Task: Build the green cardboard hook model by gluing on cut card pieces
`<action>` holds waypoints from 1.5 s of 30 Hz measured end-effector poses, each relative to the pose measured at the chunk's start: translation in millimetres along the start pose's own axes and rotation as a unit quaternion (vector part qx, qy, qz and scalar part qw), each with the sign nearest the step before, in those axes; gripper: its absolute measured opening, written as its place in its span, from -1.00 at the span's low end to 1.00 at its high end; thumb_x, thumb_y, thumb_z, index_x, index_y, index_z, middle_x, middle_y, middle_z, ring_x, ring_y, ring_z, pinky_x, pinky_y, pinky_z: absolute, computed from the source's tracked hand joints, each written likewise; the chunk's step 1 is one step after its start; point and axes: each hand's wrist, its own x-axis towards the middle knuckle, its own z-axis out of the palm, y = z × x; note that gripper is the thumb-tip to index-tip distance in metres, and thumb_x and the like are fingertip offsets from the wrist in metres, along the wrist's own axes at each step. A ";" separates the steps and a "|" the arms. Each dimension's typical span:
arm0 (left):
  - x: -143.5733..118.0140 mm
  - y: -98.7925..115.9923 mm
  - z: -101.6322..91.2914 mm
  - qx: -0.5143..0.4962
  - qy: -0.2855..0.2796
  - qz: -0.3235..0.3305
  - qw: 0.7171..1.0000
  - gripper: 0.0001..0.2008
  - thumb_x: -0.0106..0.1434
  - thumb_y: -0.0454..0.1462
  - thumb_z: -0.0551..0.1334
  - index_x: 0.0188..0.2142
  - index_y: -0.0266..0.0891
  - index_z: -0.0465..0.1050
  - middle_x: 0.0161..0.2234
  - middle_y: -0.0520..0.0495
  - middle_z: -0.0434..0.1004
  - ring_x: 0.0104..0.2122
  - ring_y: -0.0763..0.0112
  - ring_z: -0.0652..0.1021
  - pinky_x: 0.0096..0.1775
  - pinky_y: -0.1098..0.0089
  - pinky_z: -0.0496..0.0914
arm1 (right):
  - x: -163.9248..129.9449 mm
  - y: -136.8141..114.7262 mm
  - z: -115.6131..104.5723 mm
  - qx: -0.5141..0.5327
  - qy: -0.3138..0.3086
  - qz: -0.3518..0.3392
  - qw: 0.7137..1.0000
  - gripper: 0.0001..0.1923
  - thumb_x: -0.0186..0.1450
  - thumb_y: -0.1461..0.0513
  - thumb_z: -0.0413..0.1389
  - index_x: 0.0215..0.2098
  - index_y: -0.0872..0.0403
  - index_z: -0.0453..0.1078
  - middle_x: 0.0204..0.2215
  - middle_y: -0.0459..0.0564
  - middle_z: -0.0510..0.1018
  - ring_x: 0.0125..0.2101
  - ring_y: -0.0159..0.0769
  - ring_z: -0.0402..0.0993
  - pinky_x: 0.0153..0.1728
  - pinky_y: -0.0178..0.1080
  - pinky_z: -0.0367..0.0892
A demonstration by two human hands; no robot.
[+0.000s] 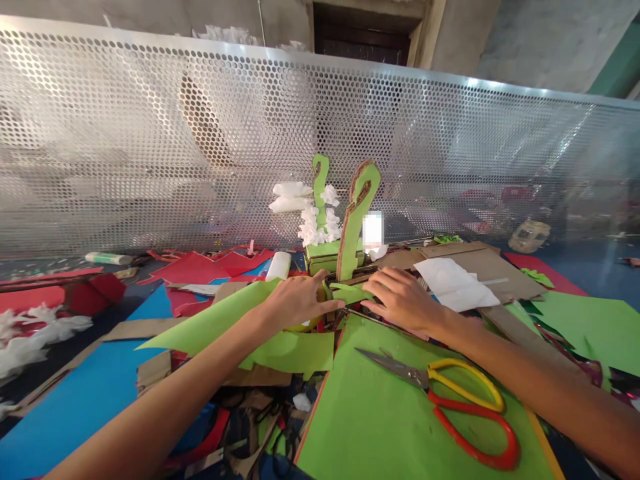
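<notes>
Both hands meet at a narrow green paper strip [353,293] at the foot of a hook-shaped cardboard piece faced in green [354,223]. My left hand [297,299] is closed at the strip's left end, its thumb reaching toward the middle. At the right end, the bent fingers of my right hand [403,301] press on the strip. Part of the grip is hidden by the fingers. Behind stands a second green hook-shaped piece [321,190] with crumpled white paper [313,227] around it, on a green base [333,257].
Scissors [425,383] with yellow and red handles lie on a green sheet [370,400] in front. Green paper [220,313] curls under my left arm. Blue sheet [65,407], red pieces [200,268], cardboard [480,267] and white paper [455,283] surround it. A perforated metal panel [280,127] bounds the back.
</notes>
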 end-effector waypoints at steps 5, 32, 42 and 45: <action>1.8 -2.0 2.8 0.008 0.008 -0.004 1.000 0.09 0.26 0.44 -0.04 0.45 -0.34 0.16 -0.30 -0.28 0.70 -0.12 -0.21 0.68 -0.21 0.18 0.43 | 1.1 -0.2 5.0 -0.029 -0.008 -0.022 0.999 -0.78 0.48 0.41 0.05 -0.15 0.09 0.53 -0.18 0.07 0.65 -0.15 -0.15 0.51 -0.07 -0.12 0.41; 0.5 -2.2 1.8 -0.001 0.004 -0.005 1.000 0.08 0.27 0.43 -0.03 0.46 -0.32 0.14 -0.30 -0.30 0.70 -0.12 -0.22 0.68 -0.21 0.16 0.43 | 11.2 22.9 0.4 -0.012 0.014 -0.035 0.999 -0.68 0.49 0.42 -0.02 -0.09 0.09 0.58 -0.16 0.13 0.63 -0.12 -0.10 0.48 -0.08 -0.06 0.42; 0.9 -4.9 4.3 -0.011 0.015 0.014 1.000 -0.01 0.32 0.38 -0.01 0.43 -0.31 0.16 -0.23 -0.31 0.71 -0.08 -0.23 0.68 -0.22 0.16 0.44 | 29.0 -35.5 0.2 0.084 -0.038 0.076 0.993 -0.59 0.53 0.13 0.04 0.24 0.16 0.39 0.00 0.23 0.56 0.01 0.02 0.47 0.00 0.06 0.48; 0.6 -4.1 3.5 -0.008 0.012 0.015 1.000 -0.06 0.34 0.33 0.02 0.41 -0.30 0.18 -0.25 -0.28 0.71 -0.11 -0.20 0.68 -0.22 0.17 0.44 | 34.9 -42.1 2.9 0.077 -0.048 0.087 0.992 -0.61 0.52 0.10 0.06 0.20 0.15 0.42 0.00 0.24 0.55 -0.01 0.05 0.46 -0.02 0.10 0.47</action>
